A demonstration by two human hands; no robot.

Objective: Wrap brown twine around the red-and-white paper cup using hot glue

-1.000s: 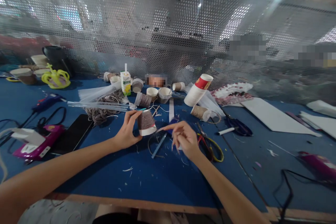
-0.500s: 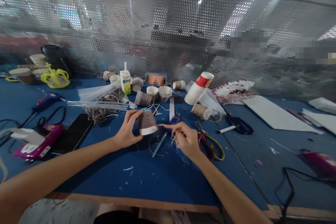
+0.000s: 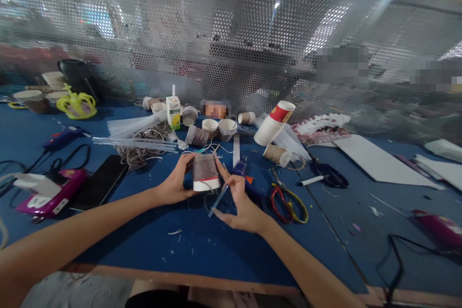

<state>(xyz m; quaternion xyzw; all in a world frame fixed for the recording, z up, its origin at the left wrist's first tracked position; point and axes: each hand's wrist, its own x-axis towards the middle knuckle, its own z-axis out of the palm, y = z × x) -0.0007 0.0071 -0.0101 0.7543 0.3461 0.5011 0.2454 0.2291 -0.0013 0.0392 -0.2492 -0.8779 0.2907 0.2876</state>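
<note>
A paper cup (image 3: 205,167) wrapped in grey-brown cord, its white rim towards me, is tilted above the table. My left hand (image 3: 176,180) grips it from the left, thumb below and fingers at the upper side. My right hand (image 3: 242,204) is at the cup's right side, with its forefinger stretched along the wrapped wall and the thumb apart. A loose length of cord crosses the white rim. Close to my right thumb is a translucent glue stick (image 3: 218,201). A blue glue gun (image 3: 240,168) lies just beyond my right hand, partly hidden.
Scissors (image 3: 288,202) with red and yellow handles lie to the right, near a white marker (image 3: 312,179). Behind are several wrapped cups, a juice carton (image 3: 173,113), a leaning paper-cup stack (image 3: 270,127) and a cord heap (image 3: 139,154). A phone (image 3: 101,183) and purple power strip (image 3: 54,195) lie left.
My right hand has moved left and its forefinger now reaches the cup's side; before, it pointed at the cup from the right. The cup has turned more upright in my left hand.
</note>
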